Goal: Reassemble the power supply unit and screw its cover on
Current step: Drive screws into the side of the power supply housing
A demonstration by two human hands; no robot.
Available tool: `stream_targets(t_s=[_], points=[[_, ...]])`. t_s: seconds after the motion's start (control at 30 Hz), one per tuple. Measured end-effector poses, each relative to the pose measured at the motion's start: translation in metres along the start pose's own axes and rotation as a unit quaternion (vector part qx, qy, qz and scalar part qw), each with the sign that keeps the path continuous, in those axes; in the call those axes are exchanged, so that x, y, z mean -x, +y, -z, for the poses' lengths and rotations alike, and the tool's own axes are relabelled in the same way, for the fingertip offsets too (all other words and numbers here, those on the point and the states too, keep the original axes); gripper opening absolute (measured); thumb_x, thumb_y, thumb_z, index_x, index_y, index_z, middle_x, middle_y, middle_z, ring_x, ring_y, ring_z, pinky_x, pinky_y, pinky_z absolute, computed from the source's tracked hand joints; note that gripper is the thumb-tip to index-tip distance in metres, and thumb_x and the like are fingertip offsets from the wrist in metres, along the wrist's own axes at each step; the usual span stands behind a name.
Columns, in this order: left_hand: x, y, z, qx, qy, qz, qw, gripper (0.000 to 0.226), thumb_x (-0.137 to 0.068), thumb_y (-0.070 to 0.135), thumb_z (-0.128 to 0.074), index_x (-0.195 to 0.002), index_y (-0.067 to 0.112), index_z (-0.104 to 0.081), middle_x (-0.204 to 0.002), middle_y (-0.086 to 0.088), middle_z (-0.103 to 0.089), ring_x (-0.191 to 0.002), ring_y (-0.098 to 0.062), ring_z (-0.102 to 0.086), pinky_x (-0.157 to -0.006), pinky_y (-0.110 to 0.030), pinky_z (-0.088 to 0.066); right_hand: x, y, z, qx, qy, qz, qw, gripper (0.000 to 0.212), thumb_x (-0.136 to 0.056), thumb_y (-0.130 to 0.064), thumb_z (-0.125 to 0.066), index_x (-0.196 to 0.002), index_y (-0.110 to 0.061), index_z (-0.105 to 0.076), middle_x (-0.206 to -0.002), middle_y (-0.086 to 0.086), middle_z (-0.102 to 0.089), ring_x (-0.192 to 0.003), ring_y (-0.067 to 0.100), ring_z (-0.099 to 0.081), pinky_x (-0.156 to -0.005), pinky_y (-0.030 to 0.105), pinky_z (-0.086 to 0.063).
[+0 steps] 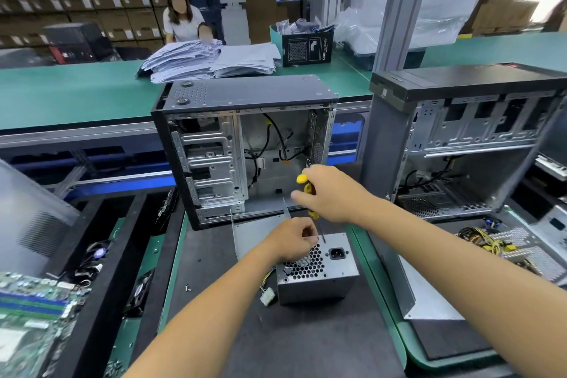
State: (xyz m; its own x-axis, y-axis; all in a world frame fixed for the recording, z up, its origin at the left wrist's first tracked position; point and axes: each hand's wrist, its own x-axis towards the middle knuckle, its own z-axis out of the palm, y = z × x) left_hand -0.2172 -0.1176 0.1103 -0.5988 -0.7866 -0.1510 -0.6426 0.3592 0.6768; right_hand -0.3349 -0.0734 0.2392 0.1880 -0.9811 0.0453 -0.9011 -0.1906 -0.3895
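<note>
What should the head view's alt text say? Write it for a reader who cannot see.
A right hand holds a yellow-handled screwdriver down onto a grey power supply unit while the left hand steadies its top edge. An open computer case stands behind.

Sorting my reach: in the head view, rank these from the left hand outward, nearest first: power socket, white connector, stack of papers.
From the left hand:
1. Power socket, just right, on the unit's face.
2. White connector, below, by the unit's left side.
3. Stack of papers, far back on the green bench.
</note>
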Motion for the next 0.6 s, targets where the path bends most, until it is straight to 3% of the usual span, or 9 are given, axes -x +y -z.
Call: stream_targets(t_s=[0.1, 0.2, 0.33, 0.5, 0.6], points=[[0.001, 0.004, 0.002, 0.02, -0.012, 0.004, 1.0, 0.016, -0.085, 0.029, -0.061, -0.072, 0.023, -0.057, -0.066, 0.011, -0.057, -0.051, 0.001, -0.051, -0.053, -0.02, -0.042, -0.005, -0.003, 0.003, -0.029, -0.019, -0.012, 0.999, 0.029, -0.087, -0.021, -0.054, -0.067, -0.01, -0.035, -0.067, 0.005, -0.04, -0.058, 0.022, -0.031, -0.056, 0.036, -0.031], [-0.004, 0.005, 0.003, 0.024, -0.024, 0.012, 0.999, 0.019, -0.087, 0.029, -0.064, -0.073, 0.015, -0.061, -0.064, 0.007, -0.057, -0.057, -0.009, -0.052, -0.056, -0.022, -0.043, -0.004, -0.001, -0.002, -0.009, -0.039, -0.02, 0.999, 0.027, -0.085, -0.02, -0.053, -0.068, -0.012, -0.034, -0.067, 0.005, -0.041, -0.058, 0.021, -0.029, -0.055, 0.033, -0.028], [-0.006, 0.007, 0.007, 0.049, -0.039, 0.037, 0.997, 0.028, -0.086, 0.023, -0.066, -0.06, 0.022, -0.055, -0.058, 0.009, -0.05, -0.056, -0.005, -0.043, -0.058, -0.021, -0.037, 0.002, 0.004, -0.012, 0.013, -0.046, -0.022, 0.999, 0.031, -0.084, -0.023, -0.053, -0.065, -0.015, -0.031, -0.063, 0.001, -0.038, -0.055, 0.018, -0.029, -0.05, 0.03, -0.024], [0.001, 0.009, 0.008, -0.022, -0.043, 0.006, 0.999, 0.009, -0.091, 0.022, -0.053, -0.088, 0.016, -0.047, -0.09, -0.004, -0.052, -0.082, -0.016, -0.043, -0.078, -0.034, -0.042, 0.002, 0.004, -0.02, -0.022, -0.037, -0.025, 0.999, 0.032, -0.081, -0.021, -0.054, -0.061, -0.015, -0.03, -0.059, 0.001, -0.036, -0.053, 0.018, -0.027, -0.05, 0.031, -0.024], [0.004, 0.008, 0.009, -0.026, -0.028, -0.007, 0.999, 0.015, -0.092, 0.023, -0.054, -0.097, 0.01, -0.053, -0.101, -0.012, -0.061, -0.091, -0.023, -0.052, -0.085, -0.04, -0.046, -0.001, 0.0, -0.026, -0.035, -0.029, -0.03, 0.999, 0.033, -0.081, -0.021, -0.055, -0.061, -0.014, -0.03, -0.059, 0.002, -0.036, -0.053, 0.019, -0.027, -0.049, 0.031, -0.023]])
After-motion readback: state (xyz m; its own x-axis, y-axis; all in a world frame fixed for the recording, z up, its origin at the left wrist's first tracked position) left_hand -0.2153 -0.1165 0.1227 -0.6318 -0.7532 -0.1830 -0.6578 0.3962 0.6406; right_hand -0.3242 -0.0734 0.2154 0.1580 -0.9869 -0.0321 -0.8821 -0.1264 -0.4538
